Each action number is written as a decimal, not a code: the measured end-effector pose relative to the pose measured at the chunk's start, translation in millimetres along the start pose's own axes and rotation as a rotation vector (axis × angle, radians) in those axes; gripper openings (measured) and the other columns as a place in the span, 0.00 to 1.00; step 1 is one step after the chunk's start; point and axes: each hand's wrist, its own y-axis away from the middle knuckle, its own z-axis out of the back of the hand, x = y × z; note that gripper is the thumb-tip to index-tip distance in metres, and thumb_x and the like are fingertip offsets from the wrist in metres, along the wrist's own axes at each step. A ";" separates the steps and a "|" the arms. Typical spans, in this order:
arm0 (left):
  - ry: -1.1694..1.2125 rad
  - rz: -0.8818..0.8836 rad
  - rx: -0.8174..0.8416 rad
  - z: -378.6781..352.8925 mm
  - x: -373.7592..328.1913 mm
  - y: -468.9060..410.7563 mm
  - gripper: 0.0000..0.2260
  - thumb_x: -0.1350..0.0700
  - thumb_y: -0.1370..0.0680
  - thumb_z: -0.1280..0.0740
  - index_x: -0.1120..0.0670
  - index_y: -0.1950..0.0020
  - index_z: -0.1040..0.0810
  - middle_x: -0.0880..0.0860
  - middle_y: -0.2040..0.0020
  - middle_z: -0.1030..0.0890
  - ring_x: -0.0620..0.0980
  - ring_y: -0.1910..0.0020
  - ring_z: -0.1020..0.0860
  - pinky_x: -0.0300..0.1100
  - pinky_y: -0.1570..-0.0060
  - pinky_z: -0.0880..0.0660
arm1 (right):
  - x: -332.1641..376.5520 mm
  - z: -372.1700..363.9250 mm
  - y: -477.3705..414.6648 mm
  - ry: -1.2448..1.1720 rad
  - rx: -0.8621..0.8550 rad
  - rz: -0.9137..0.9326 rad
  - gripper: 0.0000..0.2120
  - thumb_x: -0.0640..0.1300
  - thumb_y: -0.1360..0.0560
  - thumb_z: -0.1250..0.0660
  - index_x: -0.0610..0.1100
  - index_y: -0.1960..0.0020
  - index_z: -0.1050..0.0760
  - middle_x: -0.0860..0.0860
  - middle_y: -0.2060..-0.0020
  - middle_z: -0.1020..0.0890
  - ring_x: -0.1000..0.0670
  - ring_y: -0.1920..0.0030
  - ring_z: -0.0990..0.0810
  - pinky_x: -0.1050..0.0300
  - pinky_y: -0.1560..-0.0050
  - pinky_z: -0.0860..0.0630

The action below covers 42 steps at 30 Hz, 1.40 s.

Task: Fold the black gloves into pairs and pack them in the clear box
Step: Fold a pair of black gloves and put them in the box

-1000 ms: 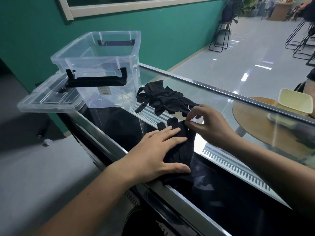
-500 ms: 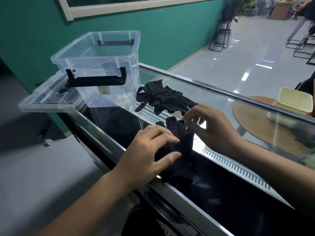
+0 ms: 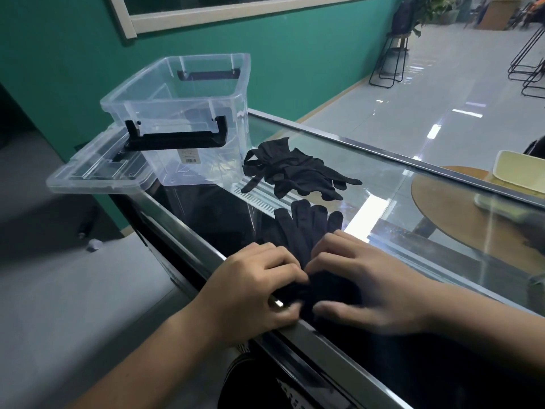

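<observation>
A pair of black gloves (image 3: 306,228) lies flat on the glass counter, fingers pointing away from me. My left hand (image 3: 253,287) and my right hand (image 3: 362,284) both grip its cuff end at the counter's near edge, fingers curled into the fabric. A loose heap of more black gloves (image 3: 295,169) lies farther back. The clear box (image 3: 188,93) stands open at the counter's far left end, with nothing visible inside.
The box's clear lid (image 3: 97,169) lies beside it, overhanging the counter's left end. A metal rail (image 3: 324,340) edges the glass counter (image 3: 398,184). A round wooden table (image 3: 460,208) and a pale tray (image 3: 519,172) show through the glass at right.
Both hands have slid back toward me, from the gloves' fingers down to the cuff end. The glove fingers now lie uncovered and straight.
</observation>
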 end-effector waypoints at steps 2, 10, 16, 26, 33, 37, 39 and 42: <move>0.008 0.005 -0.028 0.3 0.1 -1.4 0.07 0.52 0.25 0.25 0.52 0.48 0.13 0.46 0.50 0.14 0.49 0.54 0.16 0.46 0.51 0.21 | 2.6 -2.2 -2.6 0.063 -0.004 -0.008 0.24 0.67 0.22 0.29 0.51 0.37 0.21 0.53 0.43 0.24 0.50 0.43 0.25 0.54 0.42 0.25; 0.410 0.365 -0.035 8.1 -3.0 -12.2 0.07 0.50 0.20 0.26 0.45 0.43 0.17 0.45 0.55 0.14 0.48 0.58 0.15 0.36 0.59 0.22 | -4.1 -15.0 -11.5 -0.007 -0.268 -0.141 0.08 0.54 0.16 0.33 0.50 0.45 0.23 0.61 0.56 0.23 0.63 0.57 0.27 0.69 0.56 0.30; 0.528 0.470 -0.037 8.1 3.2 -15.2 0.10 0.56 0.21 0.22 0.46 0.41 0.16 0.49 0.57 0.14 0.50 0.58 0.14 0.36 0.55 0.20 | -8.4 -14.6 -11.9 -0.163 -0.326 -0.279 0.01 0.50 0.18 0.28 0.54 0.48 0.17 0.65 0.60 0.19 0.61 0.57 0.20 0.71 0.58 0.28; 0.371 0.654 -0.236 7.5 37.0 -45.7 0.02 0.53 0.19 0.26 0.48 0.51 0.14 0.47 0.59 0.13 0.44 0.60 0.16 0.39 0.54 0.19 | -2.5 -9.1 -10.5 -0.103 -0.157 -0.108 0.17 0.62 0.24 0.22 0.53 0.42 0.16 0.56 0.51 0.20 0.53 0.47 0.22 0.55 0.45 0.25; 0.103 0.684 0.027 -0.6 75.0 -80.6 0.08 0.44 0.23 0.23 0.46 0.49 0.14 0.44 0.53 0.18 0.38 0.57 0.23 0.33 0.56 0.30 | 0.0 -6.3 -9.8 -0.096 -0.085 -0.040 0.17 0.64 0.21 0.26 0.53 0.41 0.16 0.55 0.50 0.23 0.53 0.47 0.24 0.54 0.45 0.26; 0.158 0.714 0.035 -0.1 79.6 -85.9 0.06 0.48 0.25 0.20 0.48 0.55 0.13 0.46 0.57 0.14 0.39 0.61 0.21 0.36 0.59 0.29 | -1.5 -7.9 -9.8 -0.077 -0.092 -0.024 0.11 0.57 0.19 0.27 0.52 0.42 0.16 0.55 0.50 0.22 0.53 0.48 0.24 0.55 0.45 0.26; 0.168 0.707 0.023 1.2 79.1 -85.8 0.06 0.50 0.24 0.20 0.49 0.57 0.13 0.45 0.61 0.14 0.39 0.63 0.21 0.33 0.60 0.30 | -2.1 -9.8 -10.0 -0.050 -0.107 -0.013 0.09 0.55 0.18 0.28 0.52 0.42 0.16 0.55 0.51 0.22 0.52 0.49 0.25 0.55 0.46 0.27; 0.201 0.702 -0.050 4.8 78.5 -83.9 0.05 0.51 0.23 0.21 0.49 0.56 0.14 0.43 0.61 0.15 0.42 0.60 0.18 0.33 0.57 0.27 | -3.0 -12.9 -10.0 0.003 -0.178 0.012 0.08 0.51 0.17 0.29 0.49 0.44 0.16 0.53 0.52 0.20 0.49 0.51 0.24 0.54 0.48 0.27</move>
